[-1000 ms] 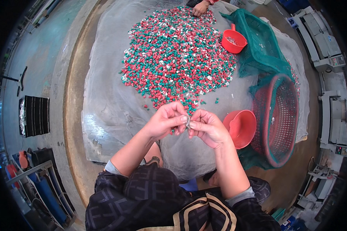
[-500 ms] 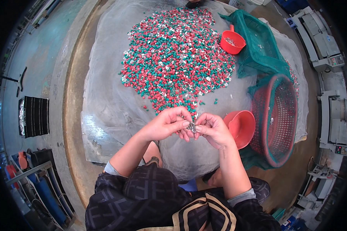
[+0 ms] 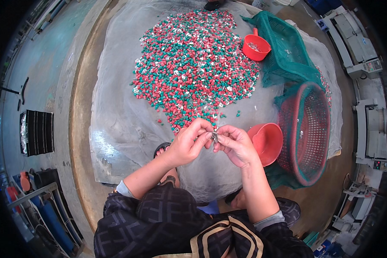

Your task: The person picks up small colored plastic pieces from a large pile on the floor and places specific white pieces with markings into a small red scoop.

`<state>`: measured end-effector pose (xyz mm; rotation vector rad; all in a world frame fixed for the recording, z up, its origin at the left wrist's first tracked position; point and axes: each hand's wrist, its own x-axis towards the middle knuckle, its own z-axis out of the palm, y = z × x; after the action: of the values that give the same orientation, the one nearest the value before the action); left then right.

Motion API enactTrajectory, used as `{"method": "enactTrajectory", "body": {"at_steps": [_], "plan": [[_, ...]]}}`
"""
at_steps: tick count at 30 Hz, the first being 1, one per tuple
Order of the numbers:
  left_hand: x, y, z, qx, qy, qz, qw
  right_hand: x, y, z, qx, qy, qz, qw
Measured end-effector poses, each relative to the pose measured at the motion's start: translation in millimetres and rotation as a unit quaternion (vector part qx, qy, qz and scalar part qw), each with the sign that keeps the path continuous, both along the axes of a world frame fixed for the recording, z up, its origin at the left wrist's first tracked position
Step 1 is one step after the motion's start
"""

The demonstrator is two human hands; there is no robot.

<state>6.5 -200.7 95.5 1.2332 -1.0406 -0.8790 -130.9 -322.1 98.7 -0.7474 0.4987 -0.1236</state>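
1. The left hand [image 3: 188, 145] grasps a small, silvery-grey, looped metal piece [image 3: 215, 137] between thumb and fingertips; the right hand [image 3: 238, 148] pinches it from the other side.
2. The piece looks smooth and slightly shiny, with thin curved bars. It sits between the two hands' fingertips, its long axis running roughly away from the person; which end leads is too small to tell.
3. Just beyond both hands spreads a broad heap of small red and green rounded pieces mixed with flat white framed ones [image 3: 193, 69], on a greyish, wrinkled mesh sheet [image 3: 120, 90].
4. Just right of the right hand stands a smooth, pale-red plastic bowl [image 3: 268, 139], tilted, its inner wall showing.
5. Farther right, a red oval perforated basket [image 3: 309, 137] lined with green netting holds a small pale piece.
6. Well beyond the right hand, a bright-red round plastic scoop [image 3: 257, 56] holds small whitish pieces, beside a green net-covered rectangular basket [image 3: 303, 69].
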Motion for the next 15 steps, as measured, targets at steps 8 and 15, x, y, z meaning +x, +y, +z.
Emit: {"method": "enactTrajectory", "body": {"at_steps": [8,15], "plan": [[-5.0,-1.7,-5.7,0.031,0.207,0.002,0.978,2.5,4.1,1.5,-0.046,0.021,-0.033,0.998],[-3.5,-2.4,-8.8,0.051,0.296,-0.015,0.954,3.0,4.3,0.4,-0.106,0.035,-0.053,0.992]]}}
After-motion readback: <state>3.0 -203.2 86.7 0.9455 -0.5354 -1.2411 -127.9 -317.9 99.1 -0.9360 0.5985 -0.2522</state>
